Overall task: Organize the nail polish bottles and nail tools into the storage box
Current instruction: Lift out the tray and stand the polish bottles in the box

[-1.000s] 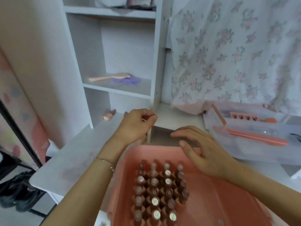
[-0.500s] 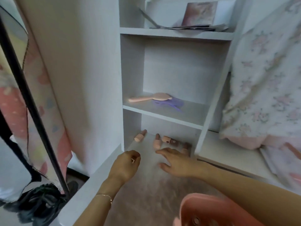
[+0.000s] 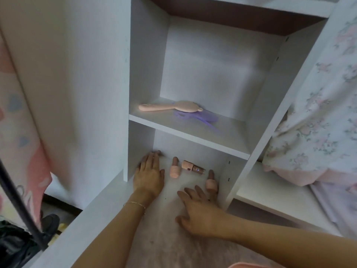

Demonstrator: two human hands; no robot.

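Observation:
Three pink nail polish bottles lie on their sides in the bottom cubby of a white shelf unit: a ribbed one (image 3: 174, 168), a square-capped one (image 3: 192, 168) and one near the right wall (image 3: 211, 183). My left hand (image 3: 149, 176) lies flat with straight fingers reaching into the cubby's back left corner, just left of the ribbed bottle. My right hand (image 3: 199, 211) rests on the desk with fingers spread, its fingertips just short of the right bottle. Neither hand holds anything I can see. A sliver of the pink storage box (image 3: 249, 265) shows at the bottom edge.
A pink hairbrush (image 3: 173, 107) and a purple comb (image 3: 199, 118) lie on the shelf above the cubby. The cubby's side walls stand close on both sides. Floral cloth (image 3: 318, 113) hangs on the right. A black pole (image 3: 17, 206) and shoes are down at the left.
The view has moved closer to the cubby. My left hand uncurled and reached forward into the back left corner, covering where a fourth bottle lay. My right hand drew back toward the right.

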